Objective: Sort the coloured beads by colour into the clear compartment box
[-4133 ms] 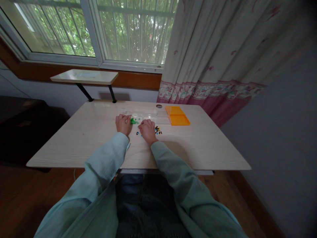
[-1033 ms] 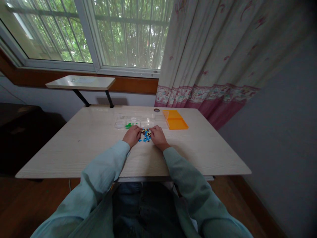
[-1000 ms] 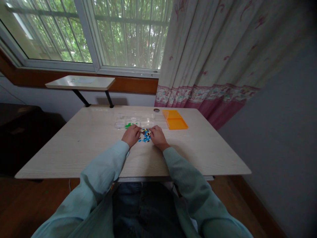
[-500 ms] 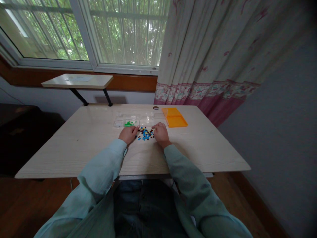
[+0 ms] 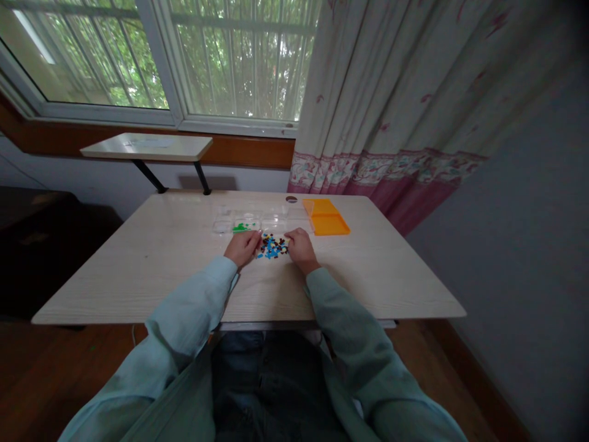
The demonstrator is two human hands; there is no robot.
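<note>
Between my two hands lies a loose pile of small blue, black, brown and yellow pieces [image 5: 273, 247] on the pale wooden desk [image 5: 179, 264]. At the pile's left edge rests my left hand [image 5: 242, 248], its fingers drawn together. My right hand [image 5: 301, 248] is at the right edge, thumb and forefinger close together by the outermost pieces. Whatever either hand pinches is too small to make out. Just beyond the hands stands a clear plastic compartment box [image 5: 275, 224]. Small green pieces [image 5: 243, 227] lie in one of its front compartments.
To the right of the clear box sits an open orange plastic case [image 5: 332, 224]. A round hole [image 5: 291, 199] is near the desk's back edge. A raised white shelf [image 5: 151, 146] on black supports is at the back left. A long curtain [image 5: 381, 123] hangs behind the desk.
The left hand's fingers have drawn in closer at the pile's edge, and the right forefinger has curled in. The pile looks slightly more gathered. The whole view has shifted slightly.
</note>
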